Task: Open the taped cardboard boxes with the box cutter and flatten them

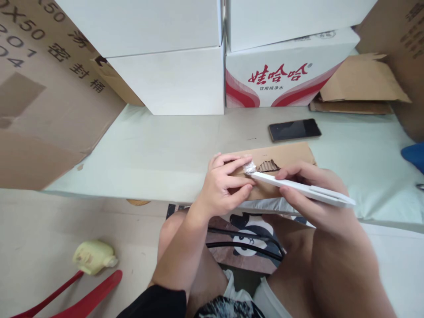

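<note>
A small brown cardboard box (291, 154) lies near the front edge of the covered surface, its top torn to bare the corrugated layer. My left hand (222, 185) rests on the box's left part, fingers stretched out and spread, their tips beside a crumpled bit of clear tape (249, 167). Closed around a slim white utility knife (306, 189), my right hand (318, 194) holds it slanting over the box. The knife's tip meets the box top close to the tape and my left fingertips; whether a blade is out, I cannot tell.
Behind the box lies a black phone (294, 130). White cartons (185, 84) stand at the back, with folded cardboard (364, 81) to their right. A large brown carton (39, 110) stands at left. On the floor are a yellow bottle (93, 257) and a red object (96, 295).
</note>
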The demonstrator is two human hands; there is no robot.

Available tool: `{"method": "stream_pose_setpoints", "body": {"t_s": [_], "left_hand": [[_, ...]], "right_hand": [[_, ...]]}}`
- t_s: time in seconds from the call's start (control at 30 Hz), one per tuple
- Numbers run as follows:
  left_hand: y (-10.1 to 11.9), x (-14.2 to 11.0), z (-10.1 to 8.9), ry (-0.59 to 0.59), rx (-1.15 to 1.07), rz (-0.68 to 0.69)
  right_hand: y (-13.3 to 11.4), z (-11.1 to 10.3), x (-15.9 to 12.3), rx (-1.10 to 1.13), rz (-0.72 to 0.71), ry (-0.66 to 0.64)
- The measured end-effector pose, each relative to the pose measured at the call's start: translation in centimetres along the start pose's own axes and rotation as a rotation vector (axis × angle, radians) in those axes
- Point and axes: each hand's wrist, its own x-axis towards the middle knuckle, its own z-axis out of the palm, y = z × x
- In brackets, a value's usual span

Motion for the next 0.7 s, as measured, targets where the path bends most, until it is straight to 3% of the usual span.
{"method": "stream_pose_setpoints", "body": {"t_s": [0.5, 0.7], "left_hand": [[-0.12, -0.06, 0.00, -0.003, -0.017, 0.001], [-0.22, -0.15, 0.06, -0.022, -0.029, -0.039]], "right_hand": [[-0.32, 0.15, 0.15, -0.019, 0.031, 0.012], [-0.47, -0.02, 0.19, 0.031, 0.083, 0.103]]}}
